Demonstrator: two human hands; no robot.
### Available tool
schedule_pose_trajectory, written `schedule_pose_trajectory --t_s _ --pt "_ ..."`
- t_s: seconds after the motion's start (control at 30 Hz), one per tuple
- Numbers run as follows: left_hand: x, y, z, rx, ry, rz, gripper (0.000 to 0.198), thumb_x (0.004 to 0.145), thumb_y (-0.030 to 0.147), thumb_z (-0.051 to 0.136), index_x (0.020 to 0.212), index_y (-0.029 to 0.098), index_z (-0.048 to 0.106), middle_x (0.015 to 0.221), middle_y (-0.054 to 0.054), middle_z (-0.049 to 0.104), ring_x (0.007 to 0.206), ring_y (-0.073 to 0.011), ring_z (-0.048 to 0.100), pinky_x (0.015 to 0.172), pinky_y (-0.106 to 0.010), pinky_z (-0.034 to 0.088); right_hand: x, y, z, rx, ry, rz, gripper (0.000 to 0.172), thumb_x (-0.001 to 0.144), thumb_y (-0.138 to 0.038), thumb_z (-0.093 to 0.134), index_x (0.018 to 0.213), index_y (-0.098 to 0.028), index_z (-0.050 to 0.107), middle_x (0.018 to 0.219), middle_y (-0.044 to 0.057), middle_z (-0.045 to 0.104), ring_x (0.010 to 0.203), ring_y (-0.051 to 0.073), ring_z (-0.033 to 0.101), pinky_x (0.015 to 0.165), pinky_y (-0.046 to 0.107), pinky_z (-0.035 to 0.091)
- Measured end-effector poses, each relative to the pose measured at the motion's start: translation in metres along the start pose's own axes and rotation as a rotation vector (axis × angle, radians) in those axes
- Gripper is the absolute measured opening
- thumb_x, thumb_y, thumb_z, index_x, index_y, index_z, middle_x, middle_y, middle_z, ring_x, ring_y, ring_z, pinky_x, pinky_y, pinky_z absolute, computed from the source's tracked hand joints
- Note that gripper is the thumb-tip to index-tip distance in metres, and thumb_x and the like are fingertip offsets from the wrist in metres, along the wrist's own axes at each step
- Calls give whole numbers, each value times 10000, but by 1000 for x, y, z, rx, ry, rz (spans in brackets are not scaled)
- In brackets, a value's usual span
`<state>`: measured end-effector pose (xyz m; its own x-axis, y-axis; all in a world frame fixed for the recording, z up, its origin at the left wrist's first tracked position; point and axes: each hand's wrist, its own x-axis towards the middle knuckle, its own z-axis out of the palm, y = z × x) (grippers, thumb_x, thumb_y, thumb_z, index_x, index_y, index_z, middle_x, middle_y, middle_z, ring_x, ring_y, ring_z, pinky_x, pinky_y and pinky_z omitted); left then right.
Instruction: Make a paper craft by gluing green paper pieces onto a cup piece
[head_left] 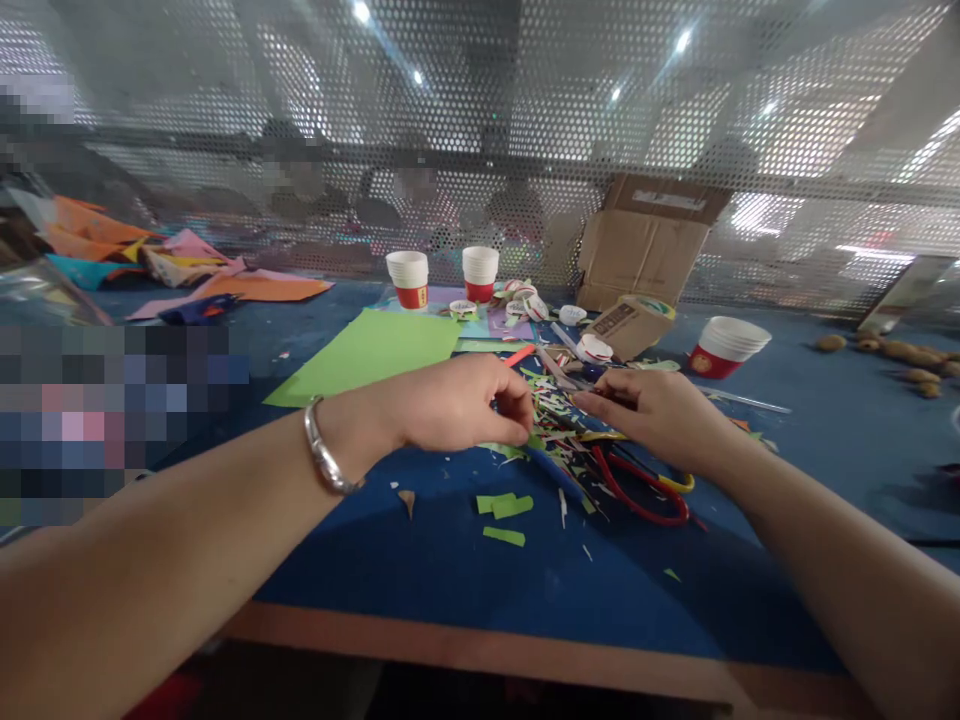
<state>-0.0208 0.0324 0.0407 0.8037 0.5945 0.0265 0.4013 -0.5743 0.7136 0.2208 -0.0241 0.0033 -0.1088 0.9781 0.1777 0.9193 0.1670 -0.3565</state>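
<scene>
My left hand (491,400), with a silver bangle on its wrist, is closed over the left side of a pile of paper scraps (555,425). A bit of green shows at its fingertips, too small to make out. My right hand (641,405) is at the pile's right side, its thumb and fingers closed together; what lies between them is hidden. Red-handled scissors (649,512) lie below it, with a yellow handle (676,484) beside them. Between the hands is a blue tool (555,472). Small green strips (511,505) lie nearer the front edge.
A green sheet (367,350) lies behind my left forearm. Paper cup stacks (407,280) (480,275) (727,347) stand farther back. A cardboard box (645,245) leans by the mesh. Coloured papers (97,235) are far left, brown round objects (907,352) far right.
</scene>
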Motion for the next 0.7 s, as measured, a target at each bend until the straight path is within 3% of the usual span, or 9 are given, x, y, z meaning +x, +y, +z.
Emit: schedule_pose_trajectory --t_s 0.27,0.47,0.7 --pt "-25 -28 6 66 -111 -91 98 763 204 714 684 222 768 625 -26 711 543 -143 597 513 -232 366 2 0 6 -53 -64 44 527 906 -691 474 664 -227 537 581 0 545 548 167 483 542 309 283" --pt "-28 -23 13 161 -75 -114 143 770 166 675 646 211 731 588 -22 686 468 -129 552 486 -256 338 4 1 8 -108 -87 62 510 906 -675 475 679 -226 558 603 11 562 573 180 493 562 317 280" --pt "-31 -15 23 357 -20 -38 134 711 112 604 618 182 669 583 -24 651 501 -130 514 504 -282 300 5 0 9 -186 -126 89 505 919 -671 437 706 -227 548 645 18 592 609 187 514 571 311 282"
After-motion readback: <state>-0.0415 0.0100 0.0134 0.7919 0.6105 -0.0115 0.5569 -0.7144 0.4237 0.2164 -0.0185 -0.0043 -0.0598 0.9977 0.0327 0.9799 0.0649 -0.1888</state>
